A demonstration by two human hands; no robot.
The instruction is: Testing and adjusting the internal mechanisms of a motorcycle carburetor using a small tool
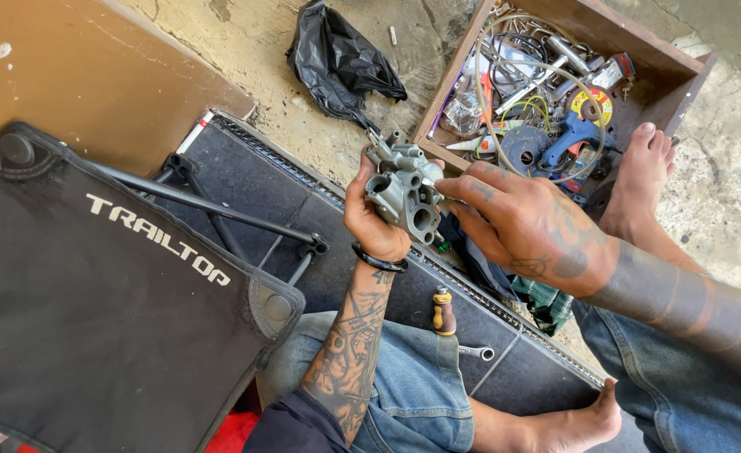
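Left hand [376, 220] wrapped around a grey cast-metal carburetor body [405, 190], gripping it from the 9 o'clock side, held up off my lap so the ports face me. Right hand [532, 226] comes in from 3 o'clock, fingers extended and loosely open, fingertips touching the casting's edge; it grips nothing. Holding it in the air lets me turn it and get at the openings.

Wooden tool box [678, 77] at 1 o'clock, crammed with wire, hose and a blue tool, within reach. Black plastic bag [338, 60] on the concrete floor at 12. Folded black camp chair [102, 302] at 8 o'clock, white block lettering across its fabric. Yellow-handled tool [443, 311] and small wrench [476, 352] on the dark mat [245, 180] at 6.
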